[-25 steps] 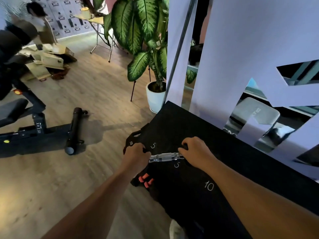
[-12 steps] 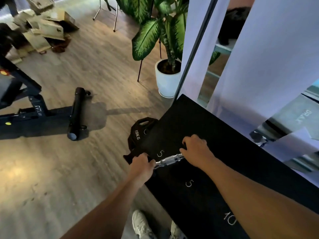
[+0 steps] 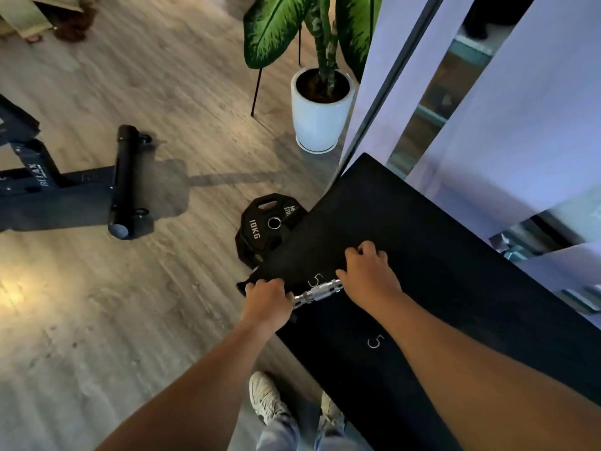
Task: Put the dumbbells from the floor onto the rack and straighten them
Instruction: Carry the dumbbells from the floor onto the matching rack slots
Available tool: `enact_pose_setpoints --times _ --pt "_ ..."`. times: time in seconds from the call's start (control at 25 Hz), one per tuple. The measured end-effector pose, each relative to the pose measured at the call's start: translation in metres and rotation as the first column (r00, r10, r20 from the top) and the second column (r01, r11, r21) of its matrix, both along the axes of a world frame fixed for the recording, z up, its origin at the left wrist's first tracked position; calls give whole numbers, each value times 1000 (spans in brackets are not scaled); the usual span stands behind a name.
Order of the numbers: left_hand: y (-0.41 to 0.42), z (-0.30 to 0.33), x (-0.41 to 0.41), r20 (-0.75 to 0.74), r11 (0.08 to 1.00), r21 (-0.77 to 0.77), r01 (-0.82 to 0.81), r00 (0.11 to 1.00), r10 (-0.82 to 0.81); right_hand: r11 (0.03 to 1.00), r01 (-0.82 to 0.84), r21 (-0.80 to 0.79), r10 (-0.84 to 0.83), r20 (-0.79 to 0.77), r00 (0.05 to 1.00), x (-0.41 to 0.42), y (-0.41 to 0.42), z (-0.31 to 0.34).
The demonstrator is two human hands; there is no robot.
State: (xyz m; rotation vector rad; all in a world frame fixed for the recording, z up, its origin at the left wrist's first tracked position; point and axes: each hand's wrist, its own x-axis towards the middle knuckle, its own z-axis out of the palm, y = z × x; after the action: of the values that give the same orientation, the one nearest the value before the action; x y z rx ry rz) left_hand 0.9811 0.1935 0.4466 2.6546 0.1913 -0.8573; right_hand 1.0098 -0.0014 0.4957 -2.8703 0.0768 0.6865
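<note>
A dumbbell with a chrome handle (image 3: 317,291) lies at the near-left end of the black rack (image 3: 439,255), beside a white "5" mark. My left hand (image 3: 267,304) covers its left head at the rack's edge. My right hand (image 3: 367,276) rests over its right head, fingers curled on top. Both dark heads are mostly hidden under my hands and blend with the rack. A second "5" is marked farther right on the rack.
A stack of black 10 kg plates (image 3: 265,227) lies on the wooden floor against the rack's left end. A bench frame with a black roller (image 3: 125,180) stands to the left. A potted plant (image 3: 320,109) is behind. My shoes (image 3: 270,398) are below.
The view has tilted down and nearer, so the plates and my shoes now show. Both hands stay on the dumbbell's ends at the rack's left end.
</note>
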Motion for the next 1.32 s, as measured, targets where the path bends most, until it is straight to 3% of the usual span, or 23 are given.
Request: enact_pose_setpoints --times 0.28,0.48,0.64,0.88,1.0,1.32 --pt "37 20 3 4 995 -59 -86 996 86 976 -159 -149 167 48 985 2 23 28" --pt "80 85 -1 60 953 -149 -263 960 274 974 -169 149 176 -39 984 15 72 72" --pt "126 142 -42 150 896 -111 -431 884 443 897 -309 317 333 -24 942 9 127 106" --pt "178 223 -194 307 706 48 -707 683 663 668 -610 426 673 4 739 -62 227 154" --pt "192 247 -282 317 590 107 -800 590 742 541 -706 458 782 34 622 -114 271 170" --pt "170 280 -541 400 147 88 -985 170 901 55 -887 459 979 148 137 -337 337 218"
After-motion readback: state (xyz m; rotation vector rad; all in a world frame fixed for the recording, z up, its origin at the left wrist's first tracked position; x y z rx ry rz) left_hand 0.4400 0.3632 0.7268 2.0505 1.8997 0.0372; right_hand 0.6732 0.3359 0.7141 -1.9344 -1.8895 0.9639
